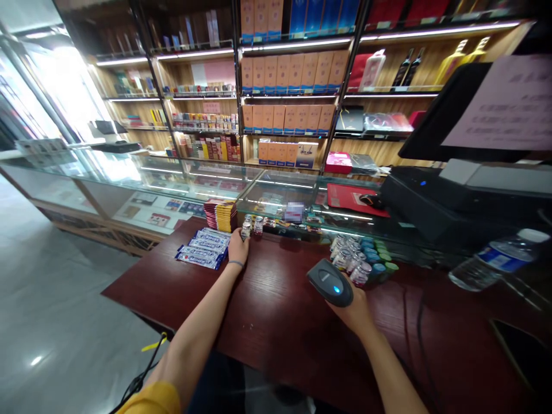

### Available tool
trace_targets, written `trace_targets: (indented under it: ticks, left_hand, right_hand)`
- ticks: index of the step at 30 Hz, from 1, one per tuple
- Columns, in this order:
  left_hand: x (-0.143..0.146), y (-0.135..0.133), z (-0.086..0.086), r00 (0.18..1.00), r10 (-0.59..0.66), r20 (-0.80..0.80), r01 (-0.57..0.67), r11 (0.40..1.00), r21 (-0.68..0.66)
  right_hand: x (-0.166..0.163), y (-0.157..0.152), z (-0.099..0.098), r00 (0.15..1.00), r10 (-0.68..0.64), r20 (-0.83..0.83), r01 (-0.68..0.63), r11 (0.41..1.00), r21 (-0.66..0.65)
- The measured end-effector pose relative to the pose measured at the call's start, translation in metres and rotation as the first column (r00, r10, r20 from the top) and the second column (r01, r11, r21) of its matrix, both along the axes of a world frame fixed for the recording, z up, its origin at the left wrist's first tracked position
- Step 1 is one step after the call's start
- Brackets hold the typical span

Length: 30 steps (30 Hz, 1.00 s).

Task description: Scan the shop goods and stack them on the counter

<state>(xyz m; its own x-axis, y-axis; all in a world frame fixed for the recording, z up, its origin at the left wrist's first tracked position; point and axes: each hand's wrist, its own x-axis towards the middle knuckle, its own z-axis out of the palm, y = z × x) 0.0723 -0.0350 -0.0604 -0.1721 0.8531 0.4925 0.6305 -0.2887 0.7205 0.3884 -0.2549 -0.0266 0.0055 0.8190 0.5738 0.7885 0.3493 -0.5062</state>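
Note:
My left hand (237, 246) reaches across the dark red counter (276, 322) and closes its fingers on a small clear jar (245, 229) that stands beside two like it. Blue-and-white packets (203, 248) lie just left of that hand, with a stack of red and yellow packs (221, 215) behind them. My right hand (351, 307) grips a dark handheld barcode scanner (330, 282) with a blue light, held just above the counter. Right behind the scanner stands a cluster of small clear jars (350, 259) with blue and green lids.
A glass display case (181, 184) runs behind the counter. A black register and monitor (448, 172) stand at the right. A water bottle (495, 260) lies on its side near them. Shelves of boxes and bottles (293, 86) fill the back wall. Grey floor lies left.

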Motion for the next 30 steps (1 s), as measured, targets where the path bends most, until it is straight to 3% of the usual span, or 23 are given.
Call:
trace_targets:
  ticks: [5,12,21,26,30]
  left_hand:
    - [0.008,0.006,0.000,0.998,0.025,-0.050,-0.029,0.997,-0.069]
    - [0.011,0.015,-0.002,0.997,0.027,-0.067,-0.031,0.997,-0.066]
    - [0.006,0.006,-0.004,0.998,0.013,-0.069,-0.002,0.989,0.148]
    - [0.017,-0.008,0.009,0.995,-0.101,-0.017,0.102,0.955,0.280]
    - [0.060,-0.028,0.013,0.961,-0.273,-0.042,0.274,0.925,0.263]
  right_hand:
    - [0.003,-0.002,-0.001,0.999,-0.011,-0.045,0.012,1.000,0.004]
    - [0.007,-0.004,-0.001,0.994,-0.057,-0.095,0.054,0.998,-0.042]
    - [0.017,-0.004,-0.001,0.983,-0.102,-0.155,0.097,0.995,-0.037]
    - [0.034,-0.006,0.009,0.943,-0.185,-0.277,0.191,0.982,-0.006]
    - [0.049,-0.010,0.018,0.896,-0.284,-0.342,0.291,0.956,-0.031]
